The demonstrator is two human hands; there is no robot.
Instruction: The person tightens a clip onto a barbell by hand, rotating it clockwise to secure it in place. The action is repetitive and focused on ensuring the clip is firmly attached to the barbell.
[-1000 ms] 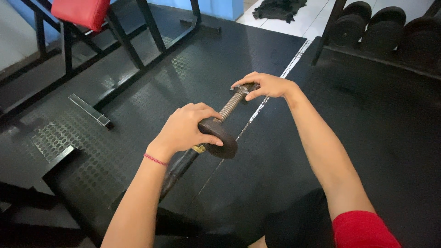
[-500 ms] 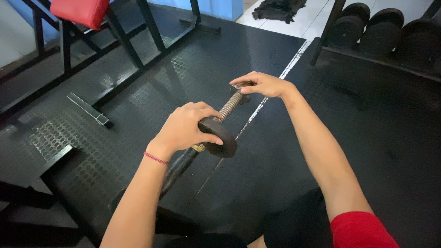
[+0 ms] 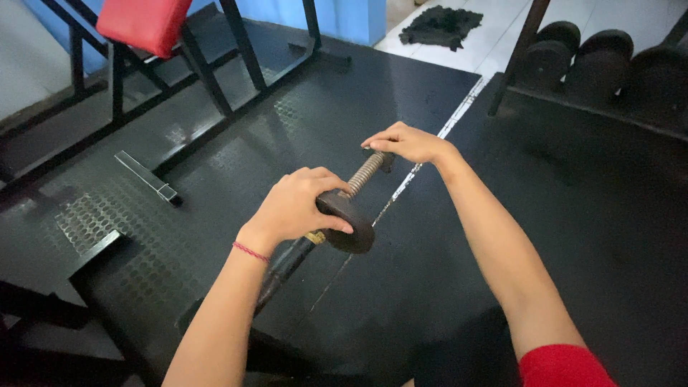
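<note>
Here we see the left hand (image 3: 297,208) curled around the small weight plate (image 3: 349,222), the right hand (image 3: 405,143) at one o'clock, fingers closed over the threaded bar (image 3: 364,174) end.

Hands: 2, left hand (image 3: 297,208), right hand (image 3: 405,143)
Dumbbell bar (image 3: 365,173): 1
Plate (image 3: 347,222) on the bar: 1
Racked dumbbells (image 3: 595,68): 3 visible
Red pad (image 3: 140,25): 1
Dark cloth (image 3: 441,25): 1

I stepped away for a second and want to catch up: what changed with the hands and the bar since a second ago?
Hardly anything. The right hand stays on the threaded bar's far end, fingers slightly shifted. The left hand still covers the round plate on the bar. Nothing was picked up or let go; the red-padded bench and dumbbell rack are unchanged.
</note>
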